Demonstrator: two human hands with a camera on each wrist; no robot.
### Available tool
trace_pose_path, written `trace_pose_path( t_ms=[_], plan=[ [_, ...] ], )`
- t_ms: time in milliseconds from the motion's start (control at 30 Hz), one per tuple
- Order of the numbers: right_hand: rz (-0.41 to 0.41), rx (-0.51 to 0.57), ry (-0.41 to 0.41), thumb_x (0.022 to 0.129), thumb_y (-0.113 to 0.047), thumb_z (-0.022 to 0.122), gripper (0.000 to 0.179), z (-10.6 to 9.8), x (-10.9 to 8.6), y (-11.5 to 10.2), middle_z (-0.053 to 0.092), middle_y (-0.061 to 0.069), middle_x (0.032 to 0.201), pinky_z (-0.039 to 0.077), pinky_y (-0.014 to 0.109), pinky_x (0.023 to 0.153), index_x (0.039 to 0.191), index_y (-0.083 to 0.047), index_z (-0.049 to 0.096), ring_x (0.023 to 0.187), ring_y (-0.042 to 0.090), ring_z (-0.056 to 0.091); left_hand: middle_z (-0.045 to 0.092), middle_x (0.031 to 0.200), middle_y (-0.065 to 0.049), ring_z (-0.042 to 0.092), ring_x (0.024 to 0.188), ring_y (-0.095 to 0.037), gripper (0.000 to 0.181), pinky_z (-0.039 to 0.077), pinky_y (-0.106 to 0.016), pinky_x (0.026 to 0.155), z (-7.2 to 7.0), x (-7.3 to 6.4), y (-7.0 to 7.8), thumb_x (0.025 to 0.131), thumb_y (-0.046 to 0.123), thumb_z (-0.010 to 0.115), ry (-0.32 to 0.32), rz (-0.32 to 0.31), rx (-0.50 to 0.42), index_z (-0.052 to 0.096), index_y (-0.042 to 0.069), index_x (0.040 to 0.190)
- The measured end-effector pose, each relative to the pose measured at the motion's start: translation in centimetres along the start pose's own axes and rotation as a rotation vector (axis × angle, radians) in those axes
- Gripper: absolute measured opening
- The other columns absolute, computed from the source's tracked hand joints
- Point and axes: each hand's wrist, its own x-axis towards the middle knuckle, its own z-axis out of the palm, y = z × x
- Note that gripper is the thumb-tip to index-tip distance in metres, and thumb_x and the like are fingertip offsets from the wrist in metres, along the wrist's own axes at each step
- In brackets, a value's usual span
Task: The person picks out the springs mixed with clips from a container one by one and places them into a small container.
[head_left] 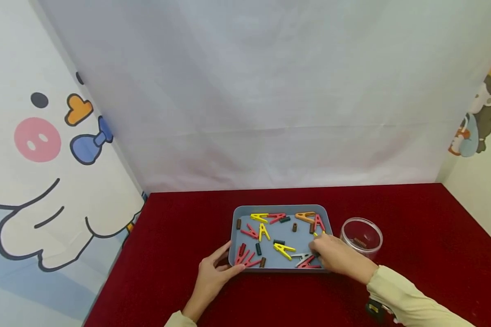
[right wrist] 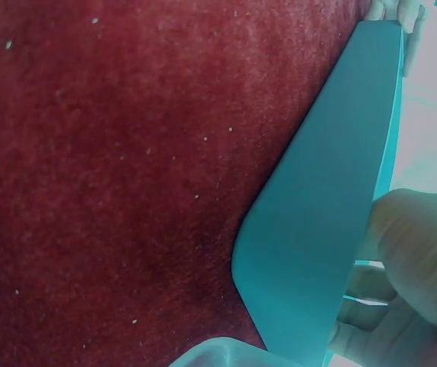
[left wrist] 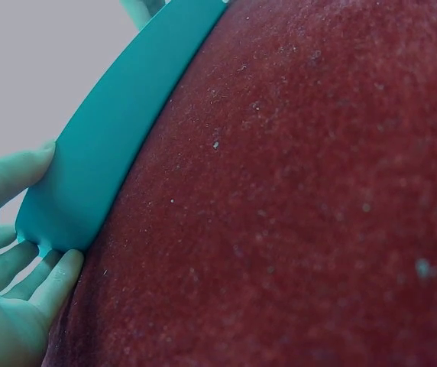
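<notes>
A grey-blue tray holds several coloured plastic clips, such as a yellow clip, and several small coil springs, such as a green spring. My left hand holds the tray's near left corner, thumb on the front wall and fingers along the side. Over the tray's right part, my right hand reaches down with bent fingers. Its fingertips are at a small dark piece beside a grey clip; the hand hides most of that piece, and I cannot tell whether it is pinched. A yellow clip shows just behind this hand.
A clear round container with brown springs inside stands right of the tray, close to my right forearm. Dark red cloth covers the table. A white curtain hangs behind, with printed panels on both sides.
</notes>
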Motion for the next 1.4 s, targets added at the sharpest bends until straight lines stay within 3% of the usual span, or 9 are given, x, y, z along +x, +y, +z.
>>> trace_pose_path(
  t_ms=[167,467,900,1233,1400],
  plan=[
    [-0.006,0.024,0.008,0.061,0.011,0.049,0.025,0.08,0.14,0.06,0.024,-0.01,0.052,0.018,0.021,0.043,0.052,-0.013,0.045,0.051,0.007,0.021,0.049,0.123,-0.017,0.051,0.104,-0.029,0.067,0.049,-0.029,0.073,-0.05,-0.04,-0.04,0.068,0.018,0.076,0.004,0.002,0.004,0.047,0.008,0.127],
    [0.018,0.006,-0.001,0.062,0.008,0.054,0.022,0.22,0.22,0.0,0.036,-0.008,0.053,0.026,0.021,0.043,0.057,-0.014,0.05,0.052,0.007,0.03,0.049,0.123,-0.016,0.05,0.105,-0.029,0.067,0.049,-0.027,0.073,-0.11,-0.09,-0.08,0.068,0.019,0.076,0.008,-0.008,0.007,0.047,0.008,0.127],
    [0.049,-0.016,-0.032,0.054,0.012,0.053,0.026,-0.25,0.12,-0.29,0.038,-0.008,0.053,0.028,0.023,0.041,0.06,-0.013,0.052,0.05,0.008,0.032,0.05,0.122,-0.016,0.051,0.104,-0.029,0.067,0.048,-0.026,0.072,0.07,-0.1,-0.31,0.068,0.019,0.076,0.007,0.005,0.009,0.047,0.008,0.127],
    [0.044,0.068,0.002,0.056,0.012,0.049,0.032,0.16,0.25,-0.09,0.052,-0.001,0.066,0.034,0.024,0.048,0.078,-0.007,0.061,0.059,0.01,0.042,0.05,0.122,-0.016,0.051,0.104,-0.029,0.067,0.049,-0.031,0.073,0.02,-0.08,-0.19,0.067,0.019,0.077,0.019,0.01,0.016,0.048,0.008,0.127],
    [0.055,0.087,-0.04,0.055,0.015,0.051,0.037,0.05,0.33,0.12,0.057,0.001,0.075,0.037,0.025,0.052,0.084,-0.006,0.063,0.066,0.01,0.045,0.05,0.122,-0.016,0.051,0.104,-0.029,0.067,0.048,-0.034,0.074,-0.04,-0.12,-0.08,0.067,0.019,0.077,0.017,0.013,0.018,0.048,0.008,0.127]
  ],
)
